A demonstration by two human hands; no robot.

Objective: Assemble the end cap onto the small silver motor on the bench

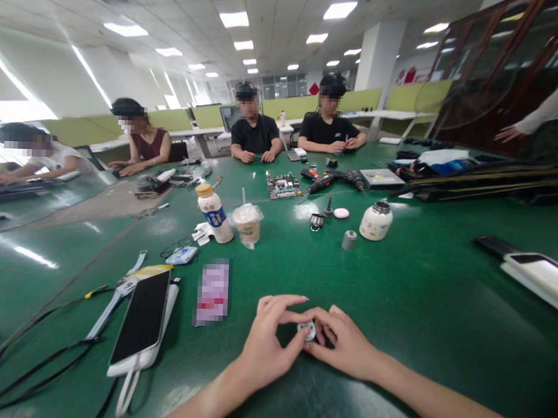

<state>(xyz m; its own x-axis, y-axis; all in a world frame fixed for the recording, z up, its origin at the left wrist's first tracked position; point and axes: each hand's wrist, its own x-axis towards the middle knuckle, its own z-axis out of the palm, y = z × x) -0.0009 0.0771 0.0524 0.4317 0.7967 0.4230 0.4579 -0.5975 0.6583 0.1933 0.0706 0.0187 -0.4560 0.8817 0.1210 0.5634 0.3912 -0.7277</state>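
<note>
Both my hands meet low in the middle of the green table (pixel 394 310). My left hand (pixel 267 349) and my right hand (pixel 342 342) pinch a small round silver metal part (pixel 308 330) between their fingertips, fingers curled around it. Farther back stand a white jar-like bottle body (pixel 375 222), a grey cylindrical cap (pixel 349 240), a small metal ring piece (pixel 316 220), a white round disc (pixel 341 213) and a dark knob-shaped piece (pixel 328 209).
A phone on a power bank (pixel 142 323) with cables lies to my left, beside a blurred card (pixel 212 292). A drink bottle (pixel 213 214), a lidded cup (pixel 246 223), a circuit board (pixel 283 186) and a power drill (pixel 328 180) sit mid-table. Several people sit around the far side.
</note>
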